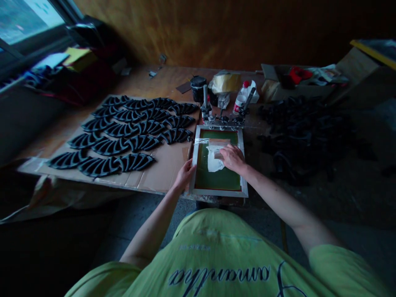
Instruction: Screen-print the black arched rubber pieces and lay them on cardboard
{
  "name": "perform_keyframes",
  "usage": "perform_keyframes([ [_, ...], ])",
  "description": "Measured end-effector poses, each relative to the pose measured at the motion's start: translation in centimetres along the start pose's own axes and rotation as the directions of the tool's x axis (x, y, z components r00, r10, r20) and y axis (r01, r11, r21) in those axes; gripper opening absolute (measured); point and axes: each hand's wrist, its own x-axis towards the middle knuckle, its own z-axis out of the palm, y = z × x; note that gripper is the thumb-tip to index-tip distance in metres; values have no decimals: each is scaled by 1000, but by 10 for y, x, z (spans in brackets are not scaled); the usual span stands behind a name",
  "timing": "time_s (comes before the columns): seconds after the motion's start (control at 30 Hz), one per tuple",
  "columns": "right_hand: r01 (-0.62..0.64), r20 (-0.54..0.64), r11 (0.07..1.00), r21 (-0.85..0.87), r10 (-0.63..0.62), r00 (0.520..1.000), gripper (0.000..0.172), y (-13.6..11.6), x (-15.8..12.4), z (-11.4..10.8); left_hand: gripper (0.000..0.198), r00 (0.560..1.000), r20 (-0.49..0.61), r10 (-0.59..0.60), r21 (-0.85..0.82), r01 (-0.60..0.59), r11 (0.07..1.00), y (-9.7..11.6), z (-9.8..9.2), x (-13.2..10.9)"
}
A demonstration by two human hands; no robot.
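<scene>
A screen-printing frame [244, 165] with a green mesh lies flat in front of me, hinged to metal clamps [221, 119] at its far end. White ink [213, 163] is smeared across the mesh. My right hand [232, 158] is closed on a small squeegee [218, 148] resting in the ink. My left hand [185, 175] grips the frame's left edge. To the left, several black fan-shaped pieces [123, 136] lie in rows on a cardboard sheet [163, 169].
Behind the frame stand a black jar [198, 88], a white bottle with a red cap [240, 99] and a bagged bundle [225, 82]. A dark heap of black pieces [303, 132] fills the table's right side. Clutter and a window lie far left.
</scene>
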Motion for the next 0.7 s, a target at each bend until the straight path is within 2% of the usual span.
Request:
perform_keyframes([
  [0.07, 53, 25, 999, -11, -53, 998, 19, -3, -15, 4, 62, 1000, 6, 6, -11, -5, 1000, -3, 0, 0],
  [0.13, 159, 50, 987, -12, -158, 986, 24, -4, -29, 4, 58, 1000, -10, 9, 0, -9, 1000, -5, 1, 1],
  [0.27, 342, 112, 939, 47, -345, 932, 21, 4, -39, -8, 55, 1000, -7, 10, -5, -10, 1000, -7, 3, 2],
  [0.33, 333, 123, 940, 69, -339, 933, 15, 7, -34, -13, 55, 1000, -9, 11, 4, -11, 1000, -7, 2, 2],
  [0.4, 261, 76, 964, 53, -264, 961, 13, 6, -28, -13, 56, 1000, -3, 11, 6, -11, 1000, -6, 1, 2],
  [0.5, 185, -6, 983, 8, -185, 983, 22, -5, -32, -2, 60, 1000, 13, 4, -36, -4, 999, -2, 0, -2],
  [0.6, 205, 10, 978, 30, -205, 979, 24, -15, -47, 7, 59, 1000, 1, -10, -83, 11, 996, 3, 1, -7],
  [0.7, 180, 27, 981, 65, -182, 983, 12, -15, -44, 2, 60, 999, -20, -38, -107, 36, 994, 9, 2, -10],
])
